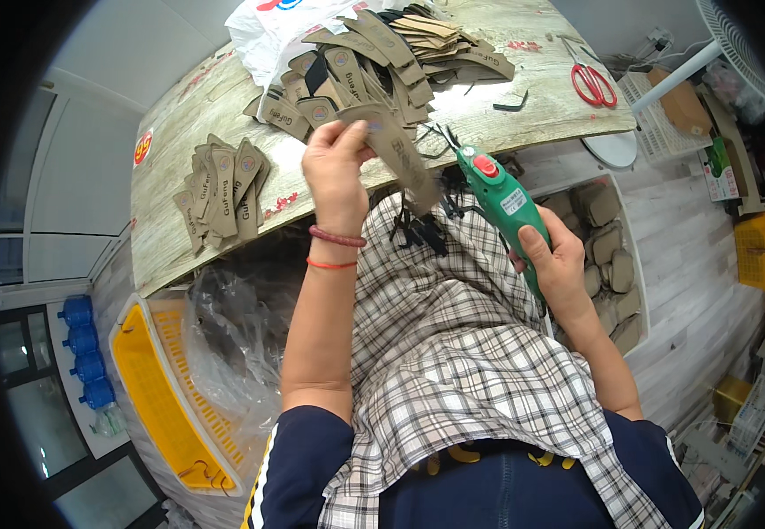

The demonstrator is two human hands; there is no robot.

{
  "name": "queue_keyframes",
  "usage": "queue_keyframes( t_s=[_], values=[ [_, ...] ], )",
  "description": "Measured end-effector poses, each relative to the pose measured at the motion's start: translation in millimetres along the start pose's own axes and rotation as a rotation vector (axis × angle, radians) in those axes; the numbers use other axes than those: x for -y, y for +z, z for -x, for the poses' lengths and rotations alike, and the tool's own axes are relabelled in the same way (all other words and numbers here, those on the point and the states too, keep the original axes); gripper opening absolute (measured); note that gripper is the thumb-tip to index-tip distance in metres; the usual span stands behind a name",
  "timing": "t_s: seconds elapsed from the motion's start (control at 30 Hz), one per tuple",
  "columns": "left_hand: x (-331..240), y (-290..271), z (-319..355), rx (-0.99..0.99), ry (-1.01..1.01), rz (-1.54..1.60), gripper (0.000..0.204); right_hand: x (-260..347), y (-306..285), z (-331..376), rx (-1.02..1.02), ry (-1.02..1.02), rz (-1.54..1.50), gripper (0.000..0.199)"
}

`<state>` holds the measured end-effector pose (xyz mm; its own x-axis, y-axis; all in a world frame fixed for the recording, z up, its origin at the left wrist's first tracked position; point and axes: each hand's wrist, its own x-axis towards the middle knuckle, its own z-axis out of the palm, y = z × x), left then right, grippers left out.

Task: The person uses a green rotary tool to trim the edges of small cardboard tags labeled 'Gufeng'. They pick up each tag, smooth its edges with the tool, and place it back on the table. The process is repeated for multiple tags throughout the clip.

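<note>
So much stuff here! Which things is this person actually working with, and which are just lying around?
In use:
- left hand holding a brown insole piece
- right hand gripping a green power tool
- big insole heap
- small insole stack

Lying about:
- red scissors
- yellow crate
- blue bottles
- white fan

White plastic bag [254,31] w/ red and blue print lies at table's far left end. Round red-yellow sticker [142,146] sits on table's left edge. Small white rectangular label [514,201] is stuck on the green tool's body, below its red button. White carton [719,181] w/ red and green print stands at right, by the yellow crate.
</note>
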<state>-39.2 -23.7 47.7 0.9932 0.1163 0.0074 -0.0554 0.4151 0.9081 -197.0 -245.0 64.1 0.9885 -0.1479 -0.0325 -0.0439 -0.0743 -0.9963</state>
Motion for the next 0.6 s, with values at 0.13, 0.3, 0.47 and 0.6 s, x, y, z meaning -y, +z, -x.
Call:
queue_keyframes(
  t_s=[0.13, 0.3, 0.47, 0.6],
  values=[
    [15.1, -23.8, 3.5, -0.226, -0.349, 0.544, 0.006, -6.5, -1.1, 5.9, -0.007, 0.021, -0.007, 0.043],
    [40.2, -6.3, 48.2, -0.125, -0.735, 0.553, 0.008, -14.3, -3.2, 9.3, -0.02, 0.072, 0.037, 0.043],
    [37.7, 5.9, 55.2, 0.065, -0.421, 0.197, 0.008, -15.3, -7.8, 15.7, -0.002, 0.1, 0.089, 0.042],
    [30.1, 5.4, 50.4, 0.114, -0.246, 0.023, 0.008, -10.5, -11.1, 17.5, 0.018, 0.122, 0.135, 0.041]
  ],
)
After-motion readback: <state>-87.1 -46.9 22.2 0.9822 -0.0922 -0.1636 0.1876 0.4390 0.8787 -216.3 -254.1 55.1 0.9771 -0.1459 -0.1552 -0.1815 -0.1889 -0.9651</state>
